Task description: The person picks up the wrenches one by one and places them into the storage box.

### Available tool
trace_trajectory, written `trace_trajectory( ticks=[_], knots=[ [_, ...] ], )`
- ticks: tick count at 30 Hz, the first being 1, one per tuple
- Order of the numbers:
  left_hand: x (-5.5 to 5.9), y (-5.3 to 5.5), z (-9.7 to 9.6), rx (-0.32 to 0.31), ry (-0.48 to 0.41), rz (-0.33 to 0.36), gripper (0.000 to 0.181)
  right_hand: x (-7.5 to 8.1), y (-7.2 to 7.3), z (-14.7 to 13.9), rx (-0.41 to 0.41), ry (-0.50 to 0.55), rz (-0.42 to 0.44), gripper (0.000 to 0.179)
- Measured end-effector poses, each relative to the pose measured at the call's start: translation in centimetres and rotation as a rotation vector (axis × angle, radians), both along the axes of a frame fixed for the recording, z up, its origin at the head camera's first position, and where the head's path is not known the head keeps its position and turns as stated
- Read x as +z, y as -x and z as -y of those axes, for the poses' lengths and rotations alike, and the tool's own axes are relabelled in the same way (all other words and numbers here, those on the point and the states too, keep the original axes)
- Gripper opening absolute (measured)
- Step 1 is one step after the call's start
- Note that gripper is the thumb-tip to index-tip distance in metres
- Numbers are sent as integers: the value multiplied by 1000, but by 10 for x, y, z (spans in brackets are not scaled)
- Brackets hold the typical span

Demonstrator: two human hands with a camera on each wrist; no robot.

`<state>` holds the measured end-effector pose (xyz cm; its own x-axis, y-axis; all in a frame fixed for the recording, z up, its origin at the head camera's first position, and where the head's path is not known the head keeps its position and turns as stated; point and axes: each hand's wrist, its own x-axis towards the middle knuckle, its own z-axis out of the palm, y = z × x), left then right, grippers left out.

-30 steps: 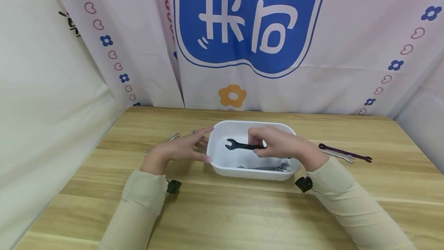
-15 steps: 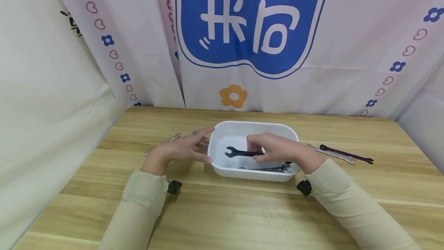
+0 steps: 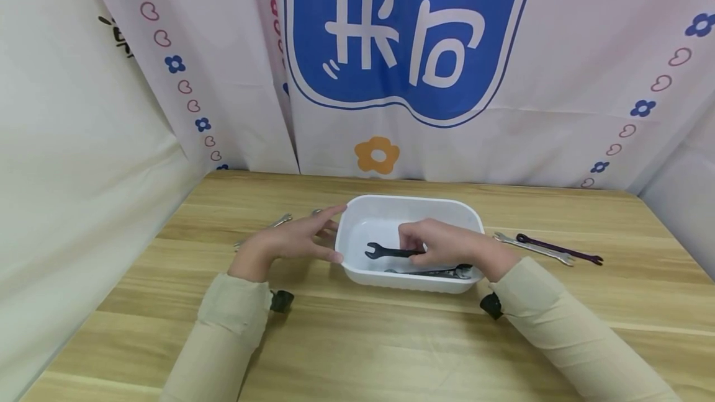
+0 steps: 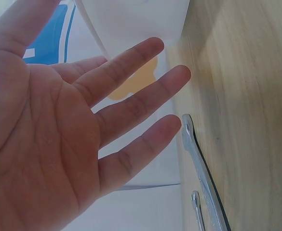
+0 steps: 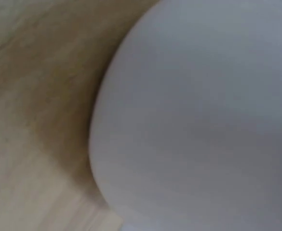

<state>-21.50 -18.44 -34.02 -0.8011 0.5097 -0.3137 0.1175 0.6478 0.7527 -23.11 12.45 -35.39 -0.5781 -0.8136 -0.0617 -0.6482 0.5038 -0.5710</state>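
Observation:
In the head view, a white plastic bin (image 3: 357, 275) stands on the wooden table. Inside it, my right hand (image 3: 441, 244) pinches a black open-end wrench (image 3: 385, 251), whose far end is hidden by the fingers. Silver wrenches (image 3: 447, 273) lie along the bin's near side, partly overlapped. My left hand (image 3: 298, 239) is spread at the bin's left end, thumb and index fingertip at the rim. The left wrist view shows its palm and straight fingers (image 4: 136, 108) beside the bin wall (image 4: 141, 24). Only the bin's blurred outside (image 5: 194, 120) fills the right wrist view.
Right of the bin, a silver wrench (image 3: 533, 249) lies beside a dark purple wrench (image 3: 558, 249). Silver wrenches (image 4: 206, 178) lie on the table near my left hand, partly covered by it in the head view. A printed curtain (image 3: 503, 147) hangs behind the table (image 3: 391, 340).
My right hand has lowered the black wrench deeper into the bin, toward its near side. The left hand keeps its place at the left end. The head view has shifted slightly.

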Motion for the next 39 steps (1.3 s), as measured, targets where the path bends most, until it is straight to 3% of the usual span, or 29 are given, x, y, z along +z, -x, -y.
trace_trajectory(
  ticks=[16, 39],
  knots=[
    [2, -2, 0, -6, -5, 1, 102, 0, 0, 5, -23, -58, 58, 10],
    [0, -1, 0, -4, 6, 2, 104, -9, 3, 10, -27, -121, 29, 10]
  ],
)
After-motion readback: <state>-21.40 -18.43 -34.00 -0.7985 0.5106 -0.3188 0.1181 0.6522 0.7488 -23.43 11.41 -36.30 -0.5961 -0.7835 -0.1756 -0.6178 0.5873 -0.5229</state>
